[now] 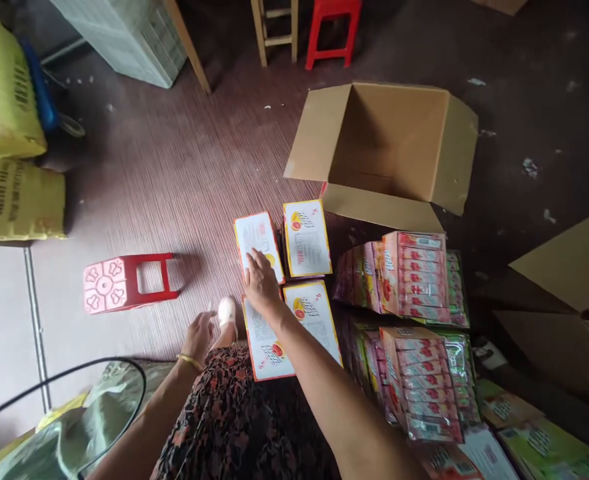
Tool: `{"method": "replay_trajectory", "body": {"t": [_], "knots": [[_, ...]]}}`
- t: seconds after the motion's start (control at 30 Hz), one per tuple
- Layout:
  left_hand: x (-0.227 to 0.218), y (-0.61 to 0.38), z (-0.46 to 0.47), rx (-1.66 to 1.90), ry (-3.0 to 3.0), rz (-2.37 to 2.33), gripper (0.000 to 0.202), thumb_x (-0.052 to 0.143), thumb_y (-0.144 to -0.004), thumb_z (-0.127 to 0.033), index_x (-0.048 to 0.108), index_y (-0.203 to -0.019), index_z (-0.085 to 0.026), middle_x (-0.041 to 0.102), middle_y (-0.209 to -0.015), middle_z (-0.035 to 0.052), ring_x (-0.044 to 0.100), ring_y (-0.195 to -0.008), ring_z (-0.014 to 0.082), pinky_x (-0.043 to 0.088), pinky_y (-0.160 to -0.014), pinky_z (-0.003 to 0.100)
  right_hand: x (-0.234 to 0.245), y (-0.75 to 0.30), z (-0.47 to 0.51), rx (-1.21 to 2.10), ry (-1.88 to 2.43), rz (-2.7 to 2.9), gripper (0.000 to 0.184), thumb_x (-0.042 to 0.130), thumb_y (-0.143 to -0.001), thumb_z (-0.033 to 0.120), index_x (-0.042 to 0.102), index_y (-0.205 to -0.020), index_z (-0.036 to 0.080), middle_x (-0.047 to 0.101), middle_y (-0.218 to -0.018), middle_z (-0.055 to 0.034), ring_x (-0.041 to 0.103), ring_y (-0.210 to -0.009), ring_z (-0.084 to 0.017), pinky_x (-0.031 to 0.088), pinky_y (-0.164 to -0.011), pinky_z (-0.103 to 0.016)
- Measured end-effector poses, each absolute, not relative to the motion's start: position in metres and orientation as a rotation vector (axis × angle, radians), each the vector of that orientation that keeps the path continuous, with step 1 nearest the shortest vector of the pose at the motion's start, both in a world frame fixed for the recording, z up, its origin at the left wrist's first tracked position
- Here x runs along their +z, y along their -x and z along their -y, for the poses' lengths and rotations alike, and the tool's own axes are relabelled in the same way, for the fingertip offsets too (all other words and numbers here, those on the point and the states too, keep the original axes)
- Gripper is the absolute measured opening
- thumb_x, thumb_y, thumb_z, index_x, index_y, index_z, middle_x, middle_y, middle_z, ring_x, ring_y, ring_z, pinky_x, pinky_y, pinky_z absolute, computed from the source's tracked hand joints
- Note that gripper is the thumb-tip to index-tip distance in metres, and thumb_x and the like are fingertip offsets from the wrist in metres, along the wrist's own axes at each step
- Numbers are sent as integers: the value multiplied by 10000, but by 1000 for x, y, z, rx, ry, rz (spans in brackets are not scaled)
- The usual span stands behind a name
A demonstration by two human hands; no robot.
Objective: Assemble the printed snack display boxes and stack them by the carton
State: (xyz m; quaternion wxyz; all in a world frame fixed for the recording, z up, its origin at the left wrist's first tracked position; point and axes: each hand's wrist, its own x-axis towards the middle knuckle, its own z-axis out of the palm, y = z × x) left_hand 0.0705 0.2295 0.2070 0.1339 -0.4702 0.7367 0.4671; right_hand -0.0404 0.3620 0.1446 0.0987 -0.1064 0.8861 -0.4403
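Several printed product boxes with fruit pictures stand close together in front of me. My right hand [261, 283] rests over the near end of an orange-edged box [254, 230], its fingers spread on the white top and not wrapped round it. Beside that box is a yellow-edged box [307, 240]. Nearer to me, another yellow-edged box [319, 320] is partly behind my right forearm, next to an orange-edged box [267, 333]. My left hand [197, 337] hangs low by my skirt with fingers stretched out, holding nothing that I can see.
An open cardboard carton [389, 147] lies beyond the boxes. To the right are packs of pink sachets [421, 277] and another carton [549, 267]. A red stool [124, 283] stands left, yellow sacks [14, 193] farther left. A black cable [64, 377] curves at lower left.
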Motion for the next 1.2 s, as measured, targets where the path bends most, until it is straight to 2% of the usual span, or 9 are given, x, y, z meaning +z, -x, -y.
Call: {"method": "replay_trajectory", "body": {"t": [0.1, 0.2, 0.27, 0.4, 0.53, 0.7, 0.87, 1.03, 1.2], "knots": [[167, -27, -213, 1410, 1274, -2101, 303, 564, -671, -481, 493, -672, -188, 462, -518, -39, 394, -431, 80, 323, -433, 209, 118, 81, -348, -1050, 323, -2691, 486, 339, -1025, 221, 439, -1490, 122, 358, -1593, -118, 281, -1492, -254, 298, -1214, -446], [125, 13, -204, 1409, 1149, -2051, 234, 545, -791, -400, 501, -728, -179, 638, -697, 34, 493, -465, 91, 379, -465, 227, 90, 99, -348, -782, 338, -2797, 523, 332, -1033, 286, 358, -1543, 176, 269, -1636, -79, 171, -1529, -255, 164, -1243, -511], [105, 33, -200, 1379, 1048, -2052, 189, 527, -855, -324, 510, -736, -178, 640, -695, 27, 477, -462, 91, 366, -470, 230, 77, 99, -351, -620, 324, -2871, 542, 320, -1033, 315, 318, -1561, 197, 231, -1650, -61, 132, -1536, -246, 116, -1245, -519], [84, 67, -199, 1265, 887, -2171, 277, 493, -940, -287, 508, -684, -181, 538, -597, 2, 428, -496, 111, 313, -513, 251, 70, 90, -363, -399, 357, -2938, 559, 259, -1034, 334, 279, -1575, 193, 225, -1653, -63, 151, -1530, -219, 141, -1236, -487], [76, 102, -189, 1183, 607, -2283, 353, 555, -949, -390, 564, -674, -168, 553, -620, 16, 472, -579, 138, 312, -593, 278, 70, 92, -369, -277, 379, -2962, 567, 228, -1023, 315, 299, -1566, 170, 261, -1641, -67, 174, -1520, -235, 172, -1223, -499], [68, 121, -181, 969, 190, -2422, 268, 494, -960, -261, 667, -809, -122, 620, -726, 54, 495, -624, 139, 301, -605, 286, 69, 94, -372, -235, 414, -3005, 581, 221, -1004, 287, 300, -1564, 155, 309, -1617, -100, 191, -1514, -242, 200, -1207, -521], [66, 55, -224, 882, 168, -2353, 429, 295, -1037, -342, 669, -1031, -132, 679, -795, 87, 580, -660, 180, 340, -586, 296, 69, 93, -374, -204, 394, -3036, 577, 217, -1003, 294, 320, -1554, 160, 329, -1607, -99, 214, -1509, -237, 213, -1204, -517], [81, -29, -222, 874, 221, -2289, 377, 383, -1022, -394, 669, -926, -168, 668, -712, 67, 587, -620, 190, 325, -542, 297, 71, 93, -372, -226, 352, -3051, 565, 212, -1007, 307, 363, -1531, 160, 325, -1611, -94, 236, -1503, -236, 220, -1204, -517], [65, 36, -176, 971, 442, -2450, 487, 268, -1038, -407, 658, -925, -138, 666, -740, 87, 529, -559, 157, 332, -524, 291, 68, 93, -376, -218, 371, -3074, 577, 204, -998, 317, 365, -1526, 147, 340, -1603, -97, 241, -1502, -241, 237, -1195, -522]]}}
